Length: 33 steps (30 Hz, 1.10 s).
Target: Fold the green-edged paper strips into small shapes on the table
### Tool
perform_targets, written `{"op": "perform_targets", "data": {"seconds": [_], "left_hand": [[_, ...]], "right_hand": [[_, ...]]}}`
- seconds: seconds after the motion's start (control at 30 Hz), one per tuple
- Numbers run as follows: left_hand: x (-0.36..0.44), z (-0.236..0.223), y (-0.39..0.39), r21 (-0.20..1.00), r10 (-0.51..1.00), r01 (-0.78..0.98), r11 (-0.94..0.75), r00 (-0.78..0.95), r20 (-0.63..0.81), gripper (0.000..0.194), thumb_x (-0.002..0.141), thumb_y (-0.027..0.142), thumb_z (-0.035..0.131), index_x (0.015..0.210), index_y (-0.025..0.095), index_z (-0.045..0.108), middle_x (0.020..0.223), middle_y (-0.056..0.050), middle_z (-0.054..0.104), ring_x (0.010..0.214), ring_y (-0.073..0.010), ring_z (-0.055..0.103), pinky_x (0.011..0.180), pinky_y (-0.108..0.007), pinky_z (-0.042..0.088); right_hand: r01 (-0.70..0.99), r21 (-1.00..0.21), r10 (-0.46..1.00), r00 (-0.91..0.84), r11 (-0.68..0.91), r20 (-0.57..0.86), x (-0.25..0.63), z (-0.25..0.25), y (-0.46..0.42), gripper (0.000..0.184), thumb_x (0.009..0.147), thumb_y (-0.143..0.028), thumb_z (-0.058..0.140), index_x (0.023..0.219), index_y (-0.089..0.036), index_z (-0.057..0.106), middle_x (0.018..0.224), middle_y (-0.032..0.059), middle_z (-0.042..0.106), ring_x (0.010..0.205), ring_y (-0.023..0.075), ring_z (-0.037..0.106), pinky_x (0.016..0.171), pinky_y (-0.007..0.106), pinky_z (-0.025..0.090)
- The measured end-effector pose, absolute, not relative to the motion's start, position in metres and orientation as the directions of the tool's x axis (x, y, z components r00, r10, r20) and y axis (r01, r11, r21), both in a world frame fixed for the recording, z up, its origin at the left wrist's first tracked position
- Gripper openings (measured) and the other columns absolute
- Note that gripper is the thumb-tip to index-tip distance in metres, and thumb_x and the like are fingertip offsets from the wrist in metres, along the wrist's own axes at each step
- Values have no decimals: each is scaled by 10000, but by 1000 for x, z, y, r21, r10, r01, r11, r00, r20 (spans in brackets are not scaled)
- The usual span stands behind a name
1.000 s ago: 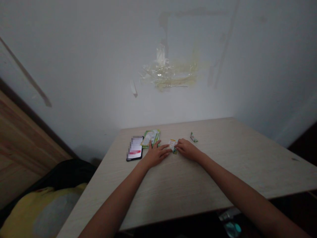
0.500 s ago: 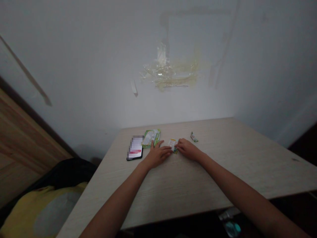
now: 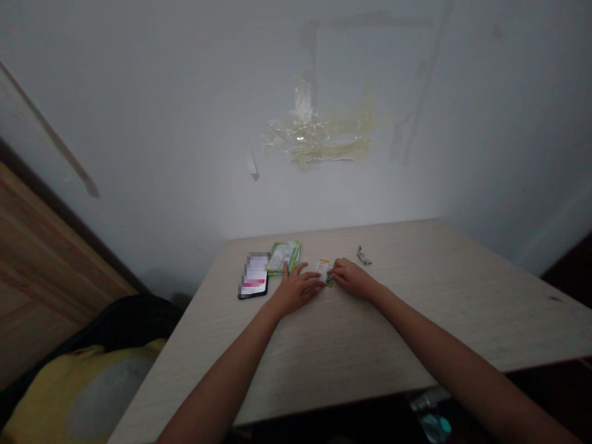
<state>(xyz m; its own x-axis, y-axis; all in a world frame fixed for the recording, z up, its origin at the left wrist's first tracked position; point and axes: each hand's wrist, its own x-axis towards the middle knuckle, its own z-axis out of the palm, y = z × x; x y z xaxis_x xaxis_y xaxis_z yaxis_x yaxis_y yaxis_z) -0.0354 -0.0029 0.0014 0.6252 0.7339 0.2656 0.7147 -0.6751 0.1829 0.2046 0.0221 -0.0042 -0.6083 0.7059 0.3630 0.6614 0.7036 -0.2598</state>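
A small white printed piece [image 3: 323, 266], a card or packet with a yellow top edge and blue-green at its lower right, lies on the light wooden table. My left hand [image 3: 296, 291] rests palm down with fingers spread, its fingertips on the piece's lower left edge. From the other side, my right hand [image 3: 354, 277] pinches the right edge between thumb and forefinger. Behind my left hand, close to its fingers, is a flat green-and-white packet [image 3: 283, 254]. Whether the printed piece is paper or plastic I cannot tell.
A phone [image 3: 254, 275] with its screen lit lies left of the green packet. Toward the back right is a crumpled green-and-white scrap [image 3: 363, 255]. The wall [image 3: 222, 111] rises behind the table [image 3: 370, 357]. A yellow-and-grey cushion-like thing [image 3: 92, 394] sits at lower left.
The fingers of my left hand have shifted very slightly right along the printed piece. My right hand keeps its pinch in nearly the same place. The whole view has drifted a little.
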Motion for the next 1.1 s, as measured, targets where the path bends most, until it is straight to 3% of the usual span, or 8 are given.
{"op": "perform_targets", "data": {"seconds": [0.27, 0.7, 1.1], "left_hand": [[-33, -9, 11, 125, 807, 826, -550, 487, 334, 376, 948, 478, 388, 1287, 413, 537, 1390, 13, 549, 1398, -308, 292, 1067, -734, -86], [-34, -1, 18, 92, 745, 756, -648, 605, 282, 366, 968, 436, 345, 1267, 355, 540, 1341, 15, 590, 1397, -209, 328, 1157, -612, -15], [-37, 1, 17, 84, 753, 762, -642, 606, 256, 353, 959, 443, 359, 1251, 389, 551, 1362, 48, 572, 1394, -259, 324, 1144, -646, 26]], "right_hand": [[658, -279, 713, -611, 699, 345, 204, -3, 22, 287, 975, -248, 435, 937, -145, 700, 912, 85, 578, 886, 188, 510, 805, 305, 405], [623, -325, 701, -606, 712, 374, 206, -5, 24, 262, 965, -250, 458, 959, -152, 701, 949, 83, 593, 921, 185, 531, 846, 307, 426], [608, -364, 709, -598, 705, 375, 206, -4, 22, 259, 964, -267, 470, 991, -162, 705, 955, 84, 597, 930, 187, 539, 860, 317, 436]]}}
